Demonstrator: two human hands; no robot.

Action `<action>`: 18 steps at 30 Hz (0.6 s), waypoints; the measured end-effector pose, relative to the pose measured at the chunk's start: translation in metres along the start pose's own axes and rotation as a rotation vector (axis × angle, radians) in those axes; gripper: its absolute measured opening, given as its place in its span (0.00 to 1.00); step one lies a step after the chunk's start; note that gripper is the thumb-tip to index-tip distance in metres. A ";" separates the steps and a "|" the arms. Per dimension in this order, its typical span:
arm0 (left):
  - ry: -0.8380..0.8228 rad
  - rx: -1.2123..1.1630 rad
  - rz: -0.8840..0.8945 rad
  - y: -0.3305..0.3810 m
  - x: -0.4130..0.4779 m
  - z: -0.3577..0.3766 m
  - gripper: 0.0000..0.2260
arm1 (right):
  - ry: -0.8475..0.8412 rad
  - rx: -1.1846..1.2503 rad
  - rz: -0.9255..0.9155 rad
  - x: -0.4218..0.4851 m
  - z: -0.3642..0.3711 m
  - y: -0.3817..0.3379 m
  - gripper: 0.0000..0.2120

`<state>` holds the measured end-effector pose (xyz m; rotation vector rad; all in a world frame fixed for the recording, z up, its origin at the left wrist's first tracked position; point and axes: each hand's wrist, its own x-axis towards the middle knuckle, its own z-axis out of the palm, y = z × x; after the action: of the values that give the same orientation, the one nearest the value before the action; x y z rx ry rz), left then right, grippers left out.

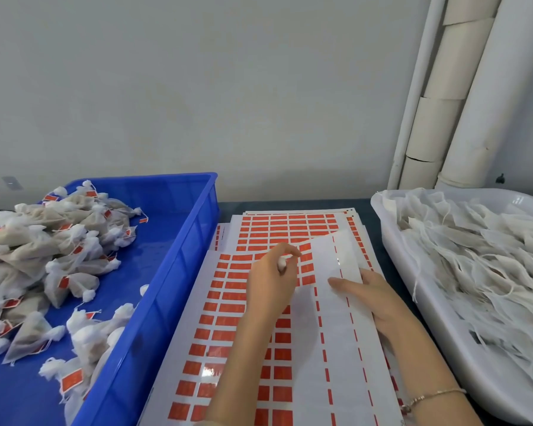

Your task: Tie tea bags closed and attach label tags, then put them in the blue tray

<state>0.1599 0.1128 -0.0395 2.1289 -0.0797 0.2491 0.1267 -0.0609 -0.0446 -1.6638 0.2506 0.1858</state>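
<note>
Desk (373, 210): blue tray (179, 272) on the left with tagged bags (43, 241) piled in it, white tub (413, 290) of untied bags (480, 259) on the right. Red label sheets (228, 305) lie between. Right hand (373, 293) lies flat, fingers straight, on the top sheet beside its lifted flap. Left hand (271, 287) is curled over the labels, gripping a tea bag (281, 263). Only a white tuft of it shows.

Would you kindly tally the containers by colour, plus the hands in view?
Blue tray: 1
White tub: 1
Hands: 2, the left hand pinching a white tea bag, the right hand flat on the label sheet
Total: 4
</note>
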 end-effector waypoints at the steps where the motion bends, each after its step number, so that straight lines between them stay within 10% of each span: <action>1: -0.019 0.026 0.004 -0.003 -0.001 0.003 0.06 | -0.026 0.020 0.007 0.000 0.000 -0.001 0.13; 18: -0.148 0.097 0.040 -0.026 -0.013 0.013 0.17 | 0.000 0.174 0.090 0.006 -0.003 0.008 0.06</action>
<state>0.1530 0.1151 -0.0705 2.2420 -0.1997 0.1206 0.1303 -0.0649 -0.0540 -1.4814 0.3328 0.2253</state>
